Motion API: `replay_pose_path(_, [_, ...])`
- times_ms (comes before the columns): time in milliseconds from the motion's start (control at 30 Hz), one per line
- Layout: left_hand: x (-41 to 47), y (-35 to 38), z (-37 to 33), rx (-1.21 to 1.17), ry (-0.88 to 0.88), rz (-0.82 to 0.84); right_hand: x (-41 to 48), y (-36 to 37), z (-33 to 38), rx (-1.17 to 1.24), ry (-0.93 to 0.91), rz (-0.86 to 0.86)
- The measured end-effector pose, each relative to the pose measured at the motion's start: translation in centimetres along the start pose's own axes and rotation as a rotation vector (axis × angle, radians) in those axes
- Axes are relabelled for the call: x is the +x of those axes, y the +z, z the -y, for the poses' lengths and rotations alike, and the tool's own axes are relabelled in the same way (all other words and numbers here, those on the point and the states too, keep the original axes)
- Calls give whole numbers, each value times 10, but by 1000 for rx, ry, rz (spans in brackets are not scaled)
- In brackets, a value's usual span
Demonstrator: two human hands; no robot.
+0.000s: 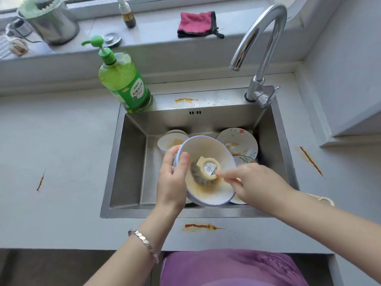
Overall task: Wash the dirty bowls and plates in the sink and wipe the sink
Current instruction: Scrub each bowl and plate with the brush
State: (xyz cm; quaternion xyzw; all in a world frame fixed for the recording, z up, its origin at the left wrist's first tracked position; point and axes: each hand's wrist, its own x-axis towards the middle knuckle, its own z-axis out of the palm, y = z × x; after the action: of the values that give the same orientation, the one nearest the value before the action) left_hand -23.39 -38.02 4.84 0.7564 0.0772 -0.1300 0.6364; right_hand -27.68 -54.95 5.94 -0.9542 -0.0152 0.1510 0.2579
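Over the steel sink (132, 162) my left hand (173, 176) grips the left rim of a white bowl with a blue edge (210, 147), tilted toward me and smeared orange inside. My right hand (253, 182) holds the cream handle of a scrub brush (206, 169), whose grey wire head presses on the bowl's inner wall. Behind it, a second dirty bowl (171, 139) lies at the back left of the sink. A stained flowered plate (237, 141) leans at the back right, and another plate (245, 159) shows partly under my right hand.
A green dish soap pump bottle (123, 79) stands on the sink's back left corner. The curved tap (261, 48) rises at the back right. A pink cloth (198, 23), a small bottle (126, 13) and a steel pot (49, 23) sit on the sill. Orange sauce streaks (200, 226) mark the counter.
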Motion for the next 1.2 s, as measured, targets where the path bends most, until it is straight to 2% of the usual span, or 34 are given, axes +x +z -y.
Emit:
replay_pose_path(100, [6, -4, -4, 74, 18, -8, -9, -1, 14, 60, -50, 90])
replay_pose_path(200, [5, -10, -4, 236, 54, 66, 3, -13, -3, -213, 12, 47])
replay_pose_path(267, [7, -13, -4, 348, 88, 67, 4, -14, -9, -269, 30, 39])
replay_pose_path(300, [9, -14, -4, 376, 107, 56, 2, -12, -7, -192, 35, 65])
replay_pose_path(400, [9, -11, -1, 378, 152, 50, -4, -4, 8, 353, 107, 268])
replay_pose_path(467, [6, -9, 1, 342, 171, 49, -1, -1, 11, 539, 130, 320])
replay_pose_path(567, [7, -14, 4, 304, 188, 24, 3, -4, 1, 519, 154, 345])
replay_pose_path(700, [8, -18, 6, 298, 173, 35, 0, -7, -8, 248, 173, 331])
replay_pose_path(833, [4, -12, 8, 249, 142, 17, -8, 3, 15, 358, 140, 335])
replay_pose_path(933, [8, -17, 7, 260, 117, 5, -8, -3, 1, 139, 77, 240])
replay_pose_path(1033, [9, -18, 3, 276, 43, 45, -6, 0, -17, -273, -20, -37])
replay_pose_path(1067, [9, -16, 2, 257, 19, 57, -4, 1, -19, -340, -47, -96])
replay_pose_path(1133, [8, -13, 0, 243, -15, 70, 0, 3, -19, -385, -129, -241])
replay_pose_path(1200, [9, -13, -3, 241, -37, 70, -2, 13, -19, -381, -166, -278])
